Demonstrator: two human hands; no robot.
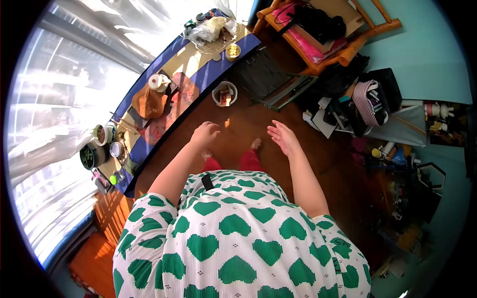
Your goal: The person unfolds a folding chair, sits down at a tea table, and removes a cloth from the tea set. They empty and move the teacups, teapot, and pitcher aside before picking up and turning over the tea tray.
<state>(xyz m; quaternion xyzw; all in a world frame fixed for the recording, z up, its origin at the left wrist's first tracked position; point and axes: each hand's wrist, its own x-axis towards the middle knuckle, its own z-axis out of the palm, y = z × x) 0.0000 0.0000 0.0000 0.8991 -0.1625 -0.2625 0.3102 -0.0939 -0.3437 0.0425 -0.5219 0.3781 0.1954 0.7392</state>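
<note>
My left hand (205,134) is held out in front of my body, fingers apart and slightly curled, with nothing in it. Opposite it, my right hand (283,137) is raised with the palm partly showing and the fingers spread, also holding nothing. Neither hand touches anything. Beyond my left hand stands a white bin (225,94) with scraps inside, on the brown floor (238,121). The long table with a blue cloth (128,102) runs to the left of my left hand.
On the table are a brown board (149,103), a white-lidded container (158,83) and plastic bags (206,32). A dark folding chair (263,74) stands ahead. A wooden chair (318,63) holds a pink item and cardboard. Clutter, including a striped cloth (366,102), lies at the right.
</note>
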